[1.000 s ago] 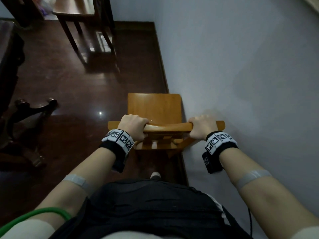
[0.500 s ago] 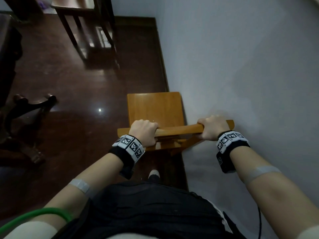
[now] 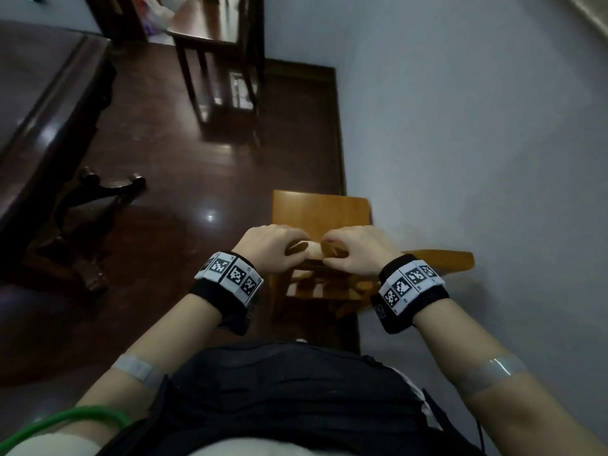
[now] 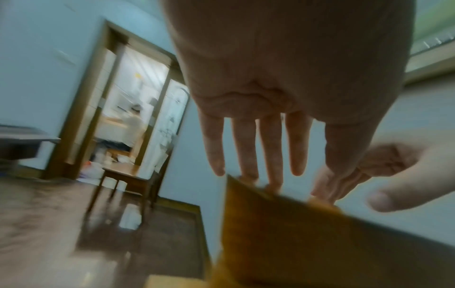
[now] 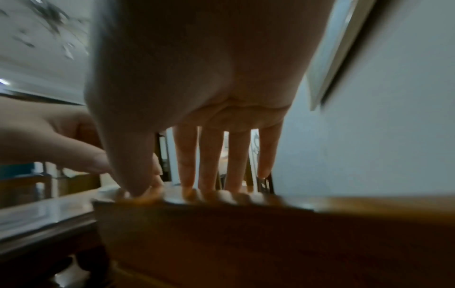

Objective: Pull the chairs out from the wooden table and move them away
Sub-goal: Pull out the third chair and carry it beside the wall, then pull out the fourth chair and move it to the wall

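Observation:
A light wooden chair (image 3: pixel 320 209) stands right beside the grey wall, its back toward me. My left hand (image 3: pixel 273 248) and right hand (image 3: pixel 352 250) are close together over the middle of its top rail (image 3: pixel 441 258). The left wrist view shows the left hand (image 4: pixel 258 155) with straight fingers, tips at the rail's edge (image 4: pixel 295 243). In the right wrist view the right hand (image 5: pixel 216 155) has straight fingers, their tips resting on the rail (image 5: pixel 270 233). Neither hand grips it. The dark wooden table (image 3: pixel 39 126) is at the left.
A second, dark chair (image 3: pixel 223 44) stands at the back near a doorway (image 4: pixel 133 117). The table's carved foot (image 3: pixel 98 189) juts onto the dark floor at the left. The wall (image 3: pixel 477 143) runs along the right side. Bare floor (image 3: pixel 184 192) lies between table and chair.
Both hands have let go of the ends of the top rail and come together over its middle with fingers straightened. The chair stays beside the wall.

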Motion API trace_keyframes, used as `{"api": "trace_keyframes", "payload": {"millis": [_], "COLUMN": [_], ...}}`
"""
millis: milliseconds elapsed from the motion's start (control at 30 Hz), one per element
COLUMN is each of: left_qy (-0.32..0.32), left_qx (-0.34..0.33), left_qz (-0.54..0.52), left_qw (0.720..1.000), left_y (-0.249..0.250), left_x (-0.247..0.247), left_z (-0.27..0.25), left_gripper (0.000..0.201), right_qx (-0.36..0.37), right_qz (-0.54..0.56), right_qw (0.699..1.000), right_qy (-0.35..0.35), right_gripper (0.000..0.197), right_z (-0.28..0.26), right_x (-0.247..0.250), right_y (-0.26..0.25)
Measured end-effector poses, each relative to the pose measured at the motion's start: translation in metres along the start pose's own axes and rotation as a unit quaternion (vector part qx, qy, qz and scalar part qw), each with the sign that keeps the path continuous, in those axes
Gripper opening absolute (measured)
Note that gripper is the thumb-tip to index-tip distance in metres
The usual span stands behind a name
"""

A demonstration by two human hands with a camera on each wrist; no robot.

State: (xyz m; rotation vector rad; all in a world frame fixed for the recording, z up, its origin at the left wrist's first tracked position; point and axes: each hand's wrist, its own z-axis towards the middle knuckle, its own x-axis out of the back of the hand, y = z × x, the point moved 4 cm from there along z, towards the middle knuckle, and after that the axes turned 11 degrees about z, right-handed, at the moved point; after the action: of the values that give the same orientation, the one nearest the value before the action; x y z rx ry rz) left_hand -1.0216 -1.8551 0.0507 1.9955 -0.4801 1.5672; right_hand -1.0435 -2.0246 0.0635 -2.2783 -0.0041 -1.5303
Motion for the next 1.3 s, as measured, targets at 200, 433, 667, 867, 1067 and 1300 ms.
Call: {"api": "trace_keyframes", "payload": {"millis": [200,433,667,867,1067,1300], "left_qy": [0.001,-0.018,-0.008,-0.011,0.008,0.038], "left_qx": [0.153,0.359,0.521,0.608,0.66,0.685], "left_qz": [-0.031,-0.091,-0.18,-0.234,-0.243,-0.259], "left_qw": [0.988,0.929,0.835,0.759,0.711,0.68], "left_y": [-0.098,-0.196,-0.228,-0.252,-0.318,-0.399], "left_x": [0.019,-0.015,-0.06,-0.091,-0.085,-0.059], "left_z": [-0.114,-0.308,-0.472,-0.56,-0.614,-0.665], "left_gripper": [0.028,0.026,0.03,0.03,0.028,0.028], "right_qx": [0.112,0.241,0.364,0.415,0.46,0.511], "right_qz": [-0.008,-0.03,-0.067,-0.098,-0.076,-0.017], "right_qw": [0.993,0.969,0.915,0.877,0.843,0.823], "right_qy": [0.04,-0.052,-0.161,-0.22,-0.267,-0.249], "right_gripper": [0.038,0.029,0.028,0.022,0.019,0.023], "right_z": [0.044,0.085,0.092,0.117,0.167,0.215], "right_x": [-0.018,-0.095,-0.158,-0.203,-0.225,-0.22], "right_y": [-0.138,-0.324,-0.471,-0.559,-0.654,-0.778]}}
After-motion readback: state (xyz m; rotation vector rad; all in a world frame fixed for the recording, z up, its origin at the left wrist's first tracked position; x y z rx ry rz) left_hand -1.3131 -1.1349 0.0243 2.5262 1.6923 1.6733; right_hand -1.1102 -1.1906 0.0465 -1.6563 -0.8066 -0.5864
